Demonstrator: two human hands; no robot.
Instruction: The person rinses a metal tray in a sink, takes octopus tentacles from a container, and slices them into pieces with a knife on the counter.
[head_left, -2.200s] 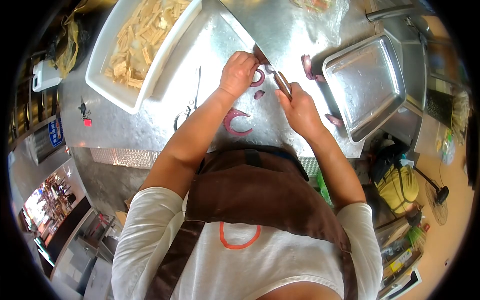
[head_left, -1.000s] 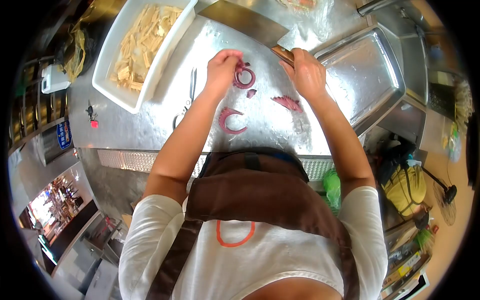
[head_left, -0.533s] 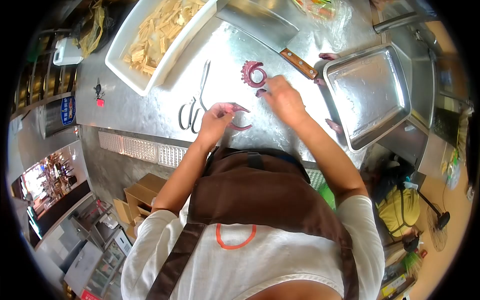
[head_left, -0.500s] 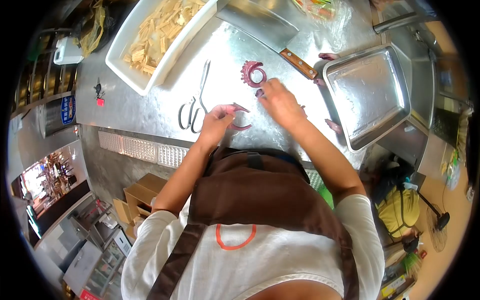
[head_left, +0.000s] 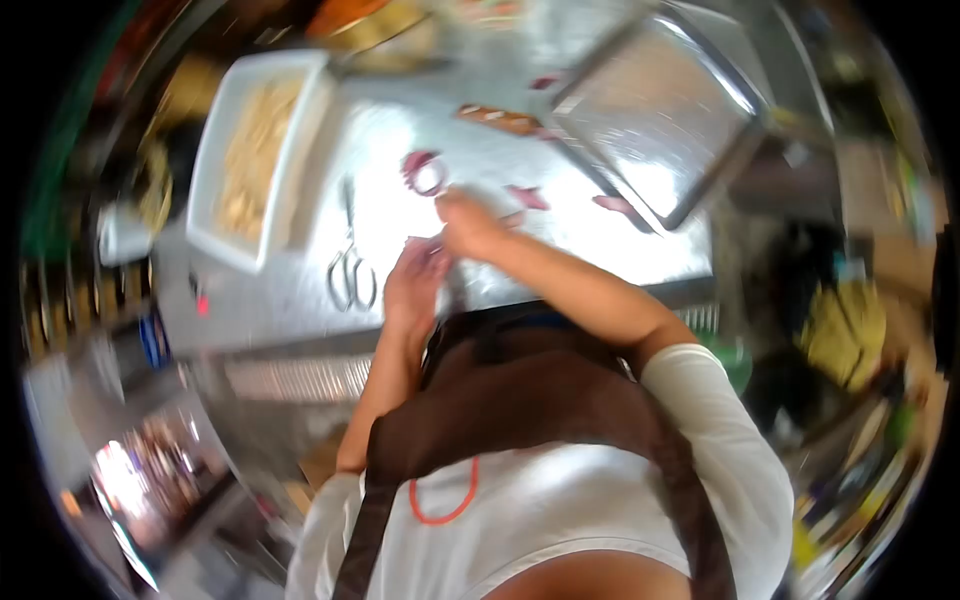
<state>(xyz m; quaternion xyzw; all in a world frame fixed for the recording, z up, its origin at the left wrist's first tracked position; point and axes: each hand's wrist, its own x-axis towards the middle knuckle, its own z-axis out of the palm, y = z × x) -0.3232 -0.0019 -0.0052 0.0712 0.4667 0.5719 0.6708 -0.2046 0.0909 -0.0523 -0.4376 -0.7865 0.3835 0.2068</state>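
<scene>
My left hand (head_left: 412, 285) is closed on a reddish-purple octopus tentacle piece (head_left: 430, 243), much of it covered by the fingers. Right against it is my right hand (head_left: 470, 225), its fingers curled in; whatever they hold is hidden and blurred. Just beyond the hands, a curled octopus tentacle (head_left: 413, 170) with suckers lies on the steel table. To the right of my right hand is another purple piece (head_left: 528, 197). Scissors (head_left: 352, 278) with dark handles lie left of my left hand.
A white tub (head_left: 205, 190) with pale yellow strips (head_left: 258, 160) stands at the left. The cleaver's wooden handle (head_left: 498, 119) points toward a metal tray (head_left: 680, 215) at the right. A purple piece (head_left: 612, 204) lies by the tray. The table's front edge (head_left: 270, 347) runs before me.
The view has turned and blurred. My right hand has come left from the small piece near the curled tentacle and now meets my left hand. The left hand keeps its tentacle piece.
</scene>
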